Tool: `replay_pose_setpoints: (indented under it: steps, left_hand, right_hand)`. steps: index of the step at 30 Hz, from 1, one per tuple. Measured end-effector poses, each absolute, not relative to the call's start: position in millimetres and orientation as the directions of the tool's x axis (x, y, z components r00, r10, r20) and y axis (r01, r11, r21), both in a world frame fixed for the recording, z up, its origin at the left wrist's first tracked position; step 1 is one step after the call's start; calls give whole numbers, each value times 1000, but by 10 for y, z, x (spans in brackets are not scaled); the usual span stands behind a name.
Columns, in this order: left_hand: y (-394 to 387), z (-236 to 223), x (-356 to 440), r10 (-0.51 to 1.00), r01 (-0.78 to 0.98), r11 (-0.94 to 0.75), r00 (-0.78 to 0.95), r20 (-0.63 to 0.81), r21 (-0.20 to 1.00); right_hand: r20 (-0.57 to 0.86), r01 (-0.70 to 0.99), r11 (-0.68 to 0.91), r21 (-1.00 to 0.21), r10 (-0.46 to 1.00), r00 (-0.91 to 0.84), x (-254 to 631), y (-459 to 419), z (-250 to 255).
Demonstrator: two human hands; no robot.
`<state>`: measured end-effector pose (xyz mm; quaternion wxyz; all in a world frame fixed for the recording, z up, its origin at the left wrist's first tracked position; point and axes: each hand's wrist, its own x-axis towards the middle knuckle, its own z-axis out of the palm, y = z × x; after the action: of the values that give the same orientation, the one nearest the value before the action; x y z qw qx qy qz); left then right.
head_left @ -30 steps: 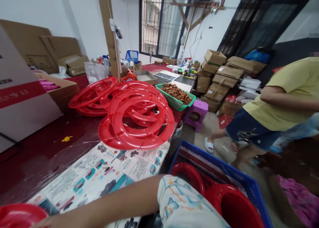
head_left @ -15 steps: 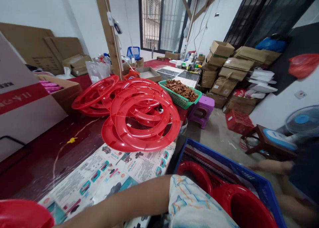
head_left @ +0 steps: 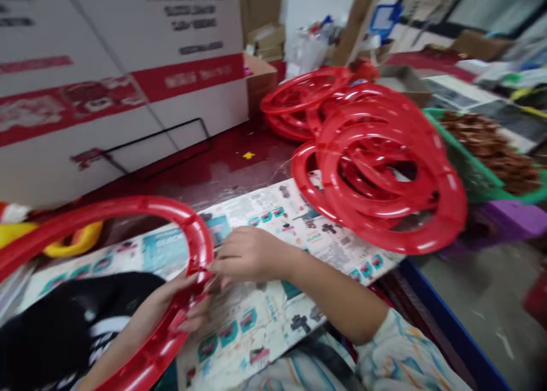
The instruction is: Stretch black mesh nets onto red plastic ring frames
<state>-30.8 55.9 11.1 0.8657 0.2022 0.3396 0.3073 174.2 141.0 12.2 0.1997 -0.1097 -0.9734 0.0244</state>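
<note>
A large curved red plastic track [head_left: 149,206] arcs across the lower left of the head view, its ends cut off by the frame. My left hand [head_left: 188,305] is closed around its inner curve, fingers wrapped over the edge. On the outer side, my right hand [head_left: 250,257] presses its bunched fingers to the track beside the left; whether they pinch a small part there is hidden by the fingers and blur. Further back lies a heap of red plastic rings [head_left: 405,243], stacked loosely over one another.
Under my hands lies a printed cardboard sheet [head_left: 265,317] on a dark red table [head_left: 222,174]. A big white carton [head_left: 205,15] stands back left, yellow rings [head_left: 81,240] before it. Right are a green basket [head_left: 461,151] of brown pieces, a purple stool [head_left: 513,220] and a blue crate [head_left: 444,317].
The view has swung left. My right arm was stretched toward the lower left, near a red part at the edge; now both hands are together on the curved red track.
</note>
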Motion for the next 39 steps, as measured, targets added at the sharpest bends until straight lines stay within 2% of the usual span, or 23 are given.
replay_pose_setpoints:
  steps: [4, 10, 14, 18, 23, 25, 28, 31, 35, 39]
  left_hand:
    - [656, 21, -354, 665, -518, 746, 555, -500, 418]
    - [564, 54, -340, 630, -530, 773, 581, -515, 348]
    - [473, 85, -317, 657, -511, 754, 580, -483, 412]
    - [383, 108, -233, 642, -430, 765, 558, -526, 479]
    - [277, 137, -127, 773, -262, 623, 349, -530, 737]
    - [250, 141, -101, 811, -238, 578, 273, -518, 780]
    - [228, 125, -71, 792, -261, 601, 323, -518, 756]
    - [226, 100, -48, 764, -303, 627, 416, -493, 717]
    - [242, 112, -35, 756, -288, 635, 421, -501, 717]
    - [256, 145, -28, 735, -272, 655, 443, -513, 705]
  right_hand:
    - [548, 120, 989, -87, 148, -824, 1662, 1298, 122]
    - [586, 129, 982, -135, 185, -789, 1567, 1178, 254]
    - [575, 111, 973, -200, 208, -791, 1562, 1179, 222]
    - [496, 138, 954, -265, 258, -829, 1568, 1165, 176]
    - [476, 97, 897, -431, 317, -820, 1568, 1147, 215]
    - [426, 105, 857, -504, 353, -833, 1567, 1146, 243]
    - [344, 110, 810, -577, 363, -866, 1570, 1156, 276]
    - [294, 105, 800, -591, 335, -895, 1588, 1176, 297]
    - [244, 115, 813, -570, 301, -922, 1622, 1203, 332]
    - [203, 160, 858, -489, 290, -935, 1629, 1195, 357]
